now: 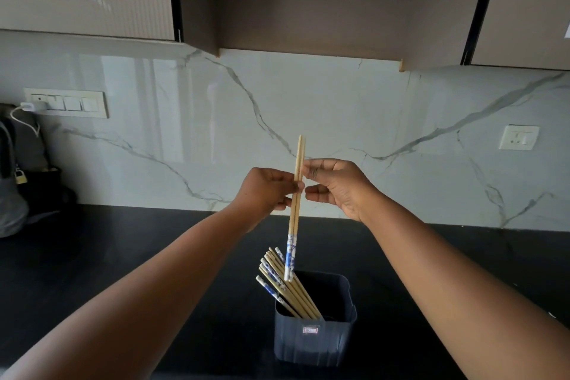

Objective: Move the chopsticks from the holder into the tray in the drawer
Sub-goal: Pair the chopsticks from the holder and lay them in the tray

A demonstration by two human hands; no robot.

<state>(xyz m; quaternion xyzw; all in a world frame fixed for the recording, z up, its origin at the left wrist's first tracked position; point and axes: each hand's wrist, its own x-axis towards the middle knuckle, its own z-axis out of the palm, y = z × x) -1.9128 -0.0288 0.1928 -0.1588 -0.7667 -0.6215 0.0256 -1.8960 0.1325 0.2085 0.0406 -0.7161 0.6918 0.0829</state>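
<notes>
A pair of wooden chopsticks (295, 213) with blue-and-white patterned ends hangs upright above the dark square holder (317, 339). My left hand (268, 191) pinches the pair near its middle. My right hand (334, 187) is just right of the pair, fingertips at the sticks' upper part, thumb and fingers slightly apart. Several more chopsticks (283, 284) lean to the left inside the holder. The patterned ends of the held pair hover just over the holder's rim. No drawer or tray is in view.
The holder stands on a black countertop (154, 256) against a marble backsplash. A dark bag with a padlock (21, 182) sits at the far left under a switch panel (66, 103) with a plugged charger. Wall cabinets hang overhead; a socket (518, 137) is at right.
</notes>
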